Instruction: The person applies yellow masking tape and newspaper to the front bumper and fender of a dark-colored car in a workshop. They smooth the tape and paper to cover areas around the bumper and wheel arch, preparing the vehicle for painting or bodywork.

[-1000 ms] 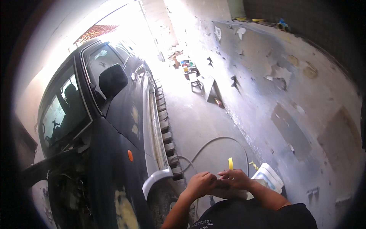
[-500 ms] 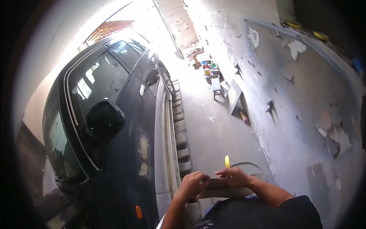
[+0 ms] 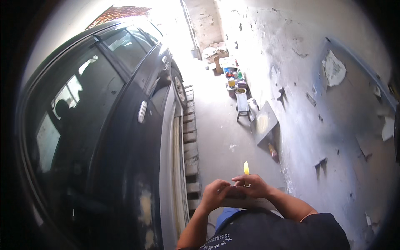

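Observation:
In front of my body, my left hand [image 3: 215, 195] and my right hand [image 3: 253, 186] are close together, fingers bent and fingertips nearly meeting. Between them is a dark reddish-brown flat piece [image 3: 237, 193], pinched by both hands; its exact kind is too blurred to make out. A narrow yellow strip [image 3: 246, 167] stands upright at my right hand's fingers; whether the hand holds it is unclear. To my left is a dark car [image 3: 125, 154], with pale filler patches [image 3: 146, 208] low on its door.
Brick-like blocks [image 3: 190, 148] line the floor beside the car. By the right wall [image 3: 300, 104] stand a small stool [image 3: 242, 102], a tilted grey board [image 3: 263, 123] with a pale smear, and a brush-like tool [image 3: 273, 152]. Bottles [image 3: 231, 82] and cardboard boxes [image 3: 218, 62] lie farther back.
My view has moved forward along the car, and its side mirror has left the picture. Both hands stay together at the dark piece, my left hand slightly nearer to the right one.

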### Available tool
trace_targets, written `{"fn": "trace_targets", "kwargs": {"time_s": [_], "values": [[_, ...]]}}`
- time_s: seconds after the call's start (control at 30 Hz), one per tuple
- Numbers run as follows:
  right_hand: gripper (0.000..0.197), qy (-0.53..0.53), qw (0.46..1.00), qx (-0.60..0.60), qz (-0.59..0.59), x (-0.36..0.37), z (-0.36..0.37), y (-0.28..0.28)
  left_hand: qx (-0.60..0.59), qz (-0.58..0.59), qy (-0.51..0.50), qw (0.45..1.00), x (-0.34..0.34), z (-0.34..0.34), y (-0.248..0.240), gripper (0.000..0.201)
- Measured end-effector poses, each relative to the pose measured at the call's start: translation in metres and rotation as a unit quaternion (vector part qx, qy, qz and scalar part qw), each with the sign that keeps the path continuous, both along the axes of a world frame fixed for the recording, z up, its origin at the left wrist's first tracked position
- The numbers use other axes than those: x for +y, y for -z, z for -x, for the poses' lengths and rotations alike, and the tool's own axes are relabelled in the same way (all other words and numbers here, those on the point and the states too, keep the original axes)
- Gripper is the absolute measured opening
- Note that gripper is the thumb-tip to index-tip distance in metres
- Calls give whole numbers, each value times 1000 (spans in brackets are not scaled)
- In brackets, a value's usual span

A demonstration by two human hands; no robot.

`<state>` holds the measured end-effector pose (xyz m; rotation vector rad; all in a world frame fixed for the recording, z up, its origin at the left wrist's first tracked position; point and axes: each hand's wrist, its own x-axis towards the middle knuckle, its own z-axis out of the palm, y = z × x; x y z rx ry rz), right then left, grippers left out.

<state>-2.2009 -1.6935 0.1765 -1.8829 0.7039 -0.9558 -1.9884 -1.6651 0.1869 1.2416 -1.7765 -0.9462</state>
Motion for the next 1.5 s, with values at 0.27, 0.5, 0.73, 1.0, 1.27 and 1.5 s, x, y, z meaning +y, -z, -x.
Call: {"fn": "trace_targets", "kwargs": {"time_s": [0.27,0.5,0.73,1.0,1.27,1.5], "values": [[36,64,995,-60,44,-222,-48,-32,-41,99,47,993,-244,-36,-40,9],[36,68,994,-80,22,-406,-60,-5,-91,191,58,976,-429,-55,-41,10],[31,-4,996,-89,2,-599,-59,-1,-96,178,2,979,-601,-80,-97,8],[30,-9,999,-46,23,-787,-59,12,-96,215,-77,969,-777,-149,-149,12],[31,-1,999,-2,-41,-966,-83,56,-69,250,-124,958,-973,-247,-131,14],[31,43,998,29,-25,-1106,-126,36,-34,195,-136,971,-1145,-316,-147,12]]}}
